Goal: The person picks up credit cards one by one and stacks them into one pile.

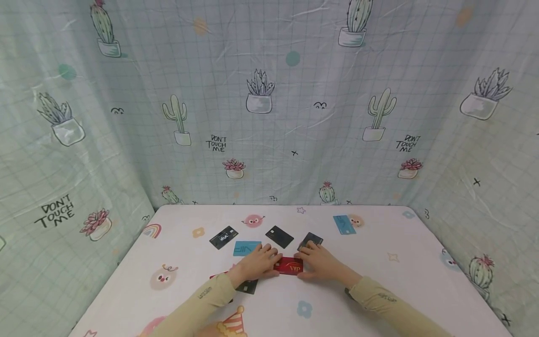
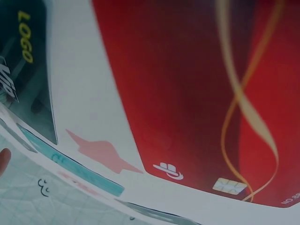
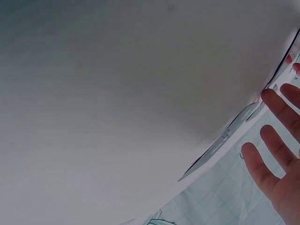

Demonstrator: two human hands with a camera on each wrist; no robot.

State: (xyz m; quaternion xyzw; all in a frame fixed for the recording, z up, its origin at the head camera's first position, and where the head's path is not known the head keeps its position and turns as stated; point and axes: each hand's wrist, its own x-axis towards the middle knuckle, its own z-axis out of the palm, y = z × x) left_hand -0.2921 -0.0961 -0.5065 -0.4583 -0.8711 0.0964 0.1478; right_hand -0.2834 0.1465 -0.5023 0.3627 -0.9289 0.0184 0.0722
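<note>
A red VIP card (image 1: 290, 266) lies between the two hands in the head view. My left hand (image 1: 258, 262) holds its left end, thumb at the near edge and fingers at the far edge. At the right end, my right hand (image 1: 321, 263) holds it the same way. Beyond the right fingers is a dark card (image 1: 312, 238), partly covered by them. A blue VIP card (image 1: 246, 248) lies beside the left fingers. Under the left wrist are another dark card (image 1: 248, 286) and a red card with a gold ribbon (image 2: 187, 93), seen large in the left wrist view.
Farther back on the white patterned table (image 1: 391, 290) lie a black VIP card (image 1: 224, 237), a plain black card (image 1: 280, 237) and a blue card (image 1: 344, 224). A dark thing (image 1: 348, 293) shows partly under the right forearm. A cactus-print curtain (image 1: 294, 117) encloses the table.
</note>
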